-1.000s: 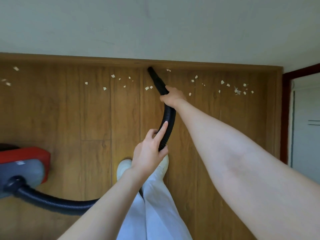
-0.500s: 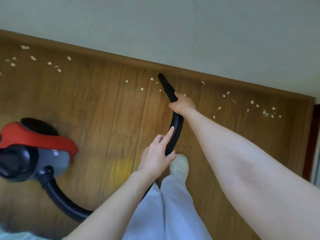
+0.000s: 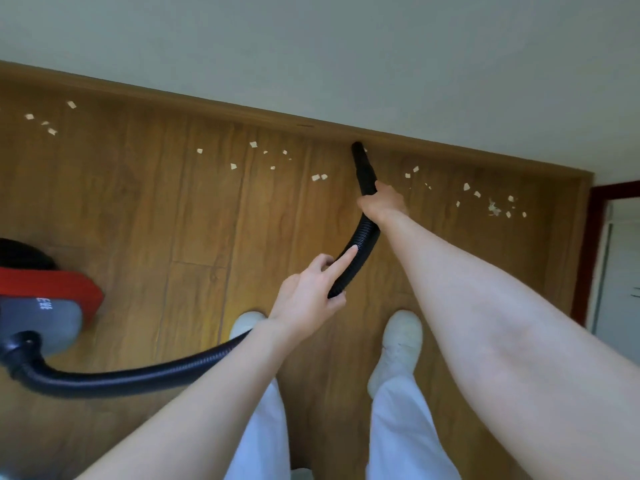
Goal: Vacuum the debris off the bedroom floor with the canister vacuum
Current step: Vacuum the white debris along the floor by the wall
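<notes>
Head: both hands [image 3: 382, 204] on hose [image 3: 360, 251] (nozzle [image 3: 362, 164] at skirting)

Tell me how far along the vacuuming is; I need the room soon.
Done: the floor near the feet looks bare. In hand: the right hand steers the nozzle at the baseboard, the left hand supports the hose. Left: paper scraps on both sides of the nozzle.

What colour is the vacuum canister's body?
Red with a grey panel, seen in the head view: canister.
</notes>
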